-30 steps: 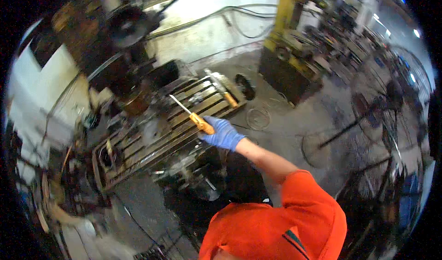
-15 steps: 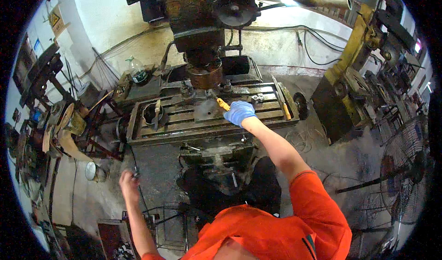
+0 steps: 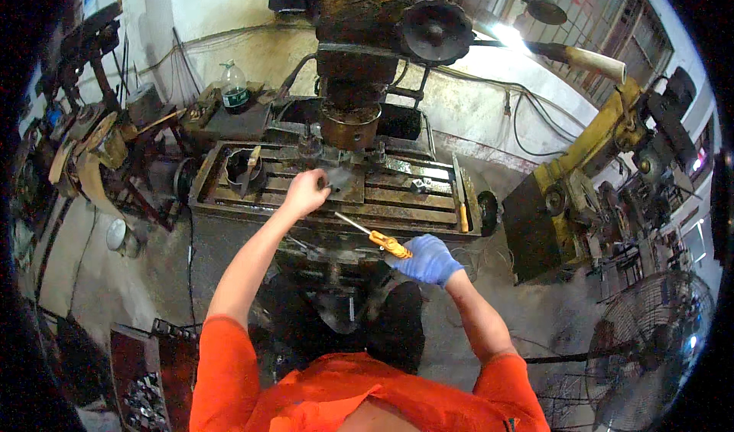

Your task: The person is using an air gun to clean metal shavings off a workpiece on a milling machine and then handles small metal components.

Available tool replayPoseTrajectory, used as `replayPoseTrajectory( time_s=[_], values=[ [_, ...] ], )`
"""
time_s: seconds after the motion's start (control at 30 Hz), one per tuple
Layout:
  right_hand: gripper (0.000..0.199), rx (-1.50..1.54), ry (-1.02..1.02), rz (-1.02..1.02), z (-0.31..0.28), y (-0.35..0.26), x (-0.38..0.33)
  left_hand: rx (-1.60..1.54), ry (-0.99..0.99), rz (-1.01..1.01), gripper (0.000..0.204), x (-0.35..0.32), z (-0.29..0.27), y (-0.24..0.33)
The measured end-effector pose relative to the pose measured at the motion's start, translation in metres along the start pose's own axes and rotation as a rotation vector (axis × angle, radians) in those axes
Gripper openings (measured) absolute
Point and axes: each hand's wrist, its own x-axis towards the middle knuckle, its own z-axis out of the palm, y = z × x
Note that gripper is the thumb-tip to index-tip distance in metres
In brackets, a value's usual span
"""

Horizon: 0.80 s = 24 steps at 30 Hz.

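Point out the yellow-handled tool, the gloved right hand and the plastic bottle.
Yellow-handled tool (image 3: pixel 384 241): head view, on its handle.
Gloved right hand (image 3: pixel 430 261): head view, back of the glove.
Plastic bottle (image 3: pixel 233 88): head view, on its side.

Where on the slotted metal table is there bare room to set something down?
Mainly the right front of the slotted metal table, bordered by the flat grey plate, small shiny metal pieces and the long yellow-handled tool. Crowded: beneath the brown cylindrical spindle head, beside the bare left hand, and around the round black pot.
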Motion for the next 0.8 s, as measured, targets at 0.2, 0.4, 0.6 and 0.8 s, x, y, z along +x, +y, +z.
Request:
replayPoseTrajectory(
  time_s=[0.2,0.4,0.6,0.8],
  values=[
    [0.029,0.726,0.512,-0.150,0.012,0.048,0.014,0.250,0.097,0.202,0.020,0.029,0.030,-0.013],
    [0.035,0.557,0.383,0.131,0.099,0.075,0.081,0.382,0.023,0.126,0.019,0.029,0.026,0.003],
    [0.039,0.618,0.339,0.297,0.152,0.071,0.069,0.299,0.025,0.078,0.024,0.037,0.030,0.003],
    [0.054,0.597,0.294,0.353,0.105,0.070,0.015,0.313,0.142,0.137,0.020,0.057,0.051,-0.007]
  ],
)
